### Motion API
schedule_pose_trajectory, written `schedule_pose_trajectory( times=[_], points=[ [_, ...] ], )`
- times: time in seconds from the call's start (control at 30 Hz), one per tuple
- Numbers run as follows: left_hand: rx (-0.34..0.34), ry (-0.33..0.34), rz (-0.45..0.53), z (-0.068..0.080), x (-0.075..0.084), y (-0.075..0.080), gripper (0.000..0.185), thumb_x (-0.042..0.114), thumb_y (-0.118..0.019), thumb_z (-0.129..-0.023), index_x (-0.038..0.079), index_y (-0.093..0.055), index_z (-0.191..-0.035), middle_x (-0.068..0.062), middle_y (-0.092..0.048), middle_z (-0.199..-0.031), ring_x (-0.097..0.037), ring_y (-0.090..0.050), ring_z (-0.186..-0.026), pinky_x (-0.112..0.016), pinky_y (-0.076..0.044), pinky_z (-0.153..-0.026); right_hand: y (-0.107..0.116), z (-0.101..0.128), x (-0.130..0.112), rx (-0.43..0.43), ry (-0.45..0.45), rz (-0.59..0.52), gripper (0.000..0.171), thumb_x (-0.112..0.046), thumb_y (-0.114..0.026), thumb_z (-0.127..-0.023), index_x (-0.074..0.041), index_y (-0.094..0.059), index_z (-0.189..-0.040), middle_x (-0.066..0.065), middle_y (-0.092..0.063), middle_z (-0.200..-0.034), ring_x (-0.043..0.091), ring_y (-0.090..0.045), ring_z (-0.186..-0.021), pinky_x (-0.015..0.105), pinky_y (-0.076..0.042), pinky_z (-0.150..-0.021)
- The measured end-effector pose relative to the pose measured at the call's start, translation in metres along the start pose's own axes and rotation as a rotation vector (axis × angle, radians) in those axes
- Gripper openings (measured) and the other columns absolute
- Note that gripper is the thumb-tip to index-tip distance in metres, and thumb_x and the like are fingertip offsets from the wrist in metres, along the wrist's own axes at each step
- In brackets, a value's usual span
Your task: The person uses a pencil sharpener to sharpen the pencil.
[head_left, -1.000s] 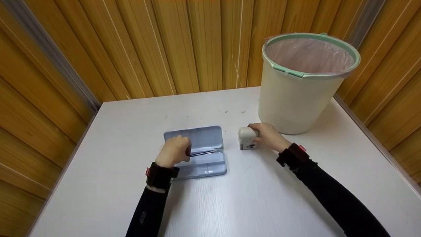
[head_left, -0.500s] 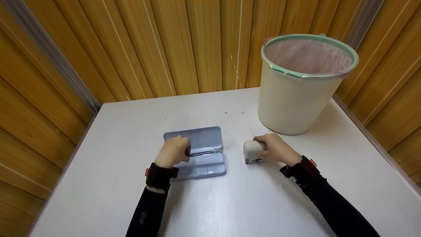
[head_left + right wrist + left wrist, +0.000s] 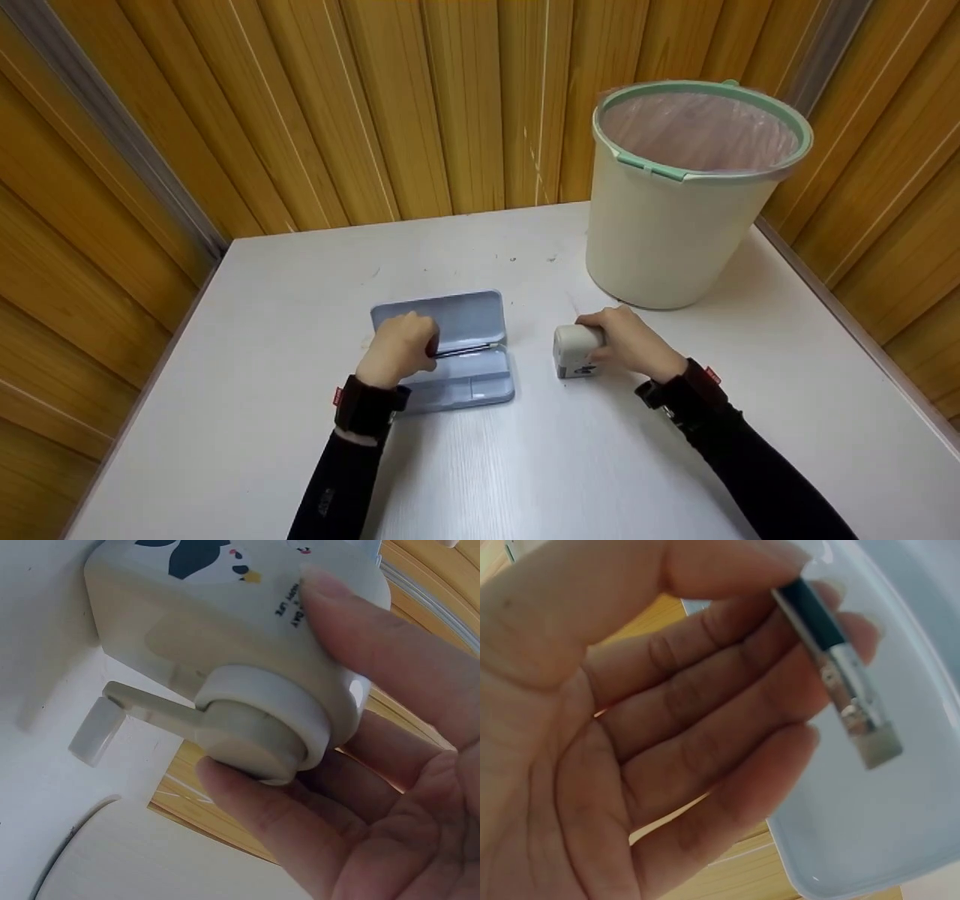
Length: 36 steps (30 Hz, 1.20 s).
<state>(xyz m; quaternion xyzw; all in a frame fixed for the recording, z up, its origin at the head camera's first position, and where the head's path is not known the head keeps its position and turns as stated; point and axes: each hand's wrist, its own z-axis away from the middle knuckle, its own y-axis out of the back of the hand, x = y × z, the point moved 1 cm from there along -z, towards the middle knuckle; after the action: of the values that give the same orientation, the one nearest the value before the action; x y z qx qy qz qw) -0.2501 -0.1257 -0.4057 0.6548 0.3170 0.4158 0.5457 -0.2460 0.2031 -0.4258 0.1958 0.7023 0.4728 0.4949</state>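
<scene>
A hand-crank pencil sharpener point(image 3: 574, 346), off-white with a printed cartoon, stands on the white table. My right hand point(image 3: 634, 345) grips it from the right side, thumb on the printed face in the right wrist view. Its crank point(image 3: 161, 711) sticks out beside the fingers there. Between thumb and fingers, my left hand point(image 3: 396, 349) pinches a dark pencil point(image 3: 815, 615). In the left wrist view, a silver ferrule point(image 3: 855, 682) and a pale eraser point(image 3: 879, 747) show at its end. Below that hand, a light blue pencil case point(image 3: 469, 319) lies with its lid open, partly hidden.
Behind the right hand stands a tall cream bin point(image 3: 660, 232) with a green rim and a pink liner. Wood-look panels point(image 3: 420, 112) wall the table on its back and both sides. Small dark specks point(image 3: 513, 259) dot the tabletop.
My right hand has brought the sharpener toward me and slightly to the right, then held nearly still. The left hand with the pencil has barely moved.
</scene>
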Motion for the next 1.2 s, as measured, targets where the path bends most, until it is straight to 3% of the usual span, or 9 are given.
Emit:
schedule_pose_trajectory(
  times=[0.43,0.8,1.0,1.2],
  points=[
    [0.111,-0.100,-0.057,-0.010,0.028,-0.005,0.018,0.000,-0.079,-0.060,0.008,-0.063,-0.061,-0.005,-0.066,-0.063,-0.025,-0.061,-0.057,-0.044,-0.051,-0.054,-0.001,0.000,0.001,0.016,0.004,-0.014,0.038,0.009,-0.073,-0.068,0.004,-0.070,-0.105,0.014,-0.073,-0.096,0.023,-0.063,-0.084,0.041,-0.052,-0.079],
    [0.109,-0.110,-0.155,-0.022,0.048,-0.012,0.019,0.006,-0.083,-0.060,0.010,-0.065,-0.060,-0.003,-0.067,-0.063,-0.023,-0.062,-0.058,-0.040,-0.050,-0.052,-0.001,0.000,0.001,0.020,-0.004,-0.010,0.040,0.007,-0.076,-0.069,0.005,-0.070,-0.108,0.017,-0.073,-0.100,0.027,-0.065,-0.088,0.046,-0.053,-0.083],
    [0.136,-0.134,-0.164,-0.028,0.055,-0.013,0.019,0.008,-0.085,-0.059,0.010,-0.066,-0.061,-0.005,-0.068,-0.066,-0.025,-0.064,-0.061,-0.040,-0.052,-0.053,-0.001,0.000,0.001,0.027,0.005,-0.007,0.038,0.007,-0.078,-0.068,0.002,-0.071,-0.104,0.015,-0.074,-0.097,0.026,-0.066,-0.086,0.044,-0.053,-0.082],
    [0.118,-0.132,-0.178,-0.033,0.060,-0.015,0.019,0.010,-0.086,-0.060,0.010,-0.068,-0.062,-0.005,-0.068,-0.066,-0.025,-0.065,-0.063,-0.040,-0.052,-0.055,-0.001,0.000,0.000,0.016,-0.016,-0.007,0.041,0.006,-0.079,-0.068,0.004,-0.070,-0.108,0.016,-0.073,-0.099,0.026,-0.066,-0.087,0.044,-0.053,-0.082]
  ],
)
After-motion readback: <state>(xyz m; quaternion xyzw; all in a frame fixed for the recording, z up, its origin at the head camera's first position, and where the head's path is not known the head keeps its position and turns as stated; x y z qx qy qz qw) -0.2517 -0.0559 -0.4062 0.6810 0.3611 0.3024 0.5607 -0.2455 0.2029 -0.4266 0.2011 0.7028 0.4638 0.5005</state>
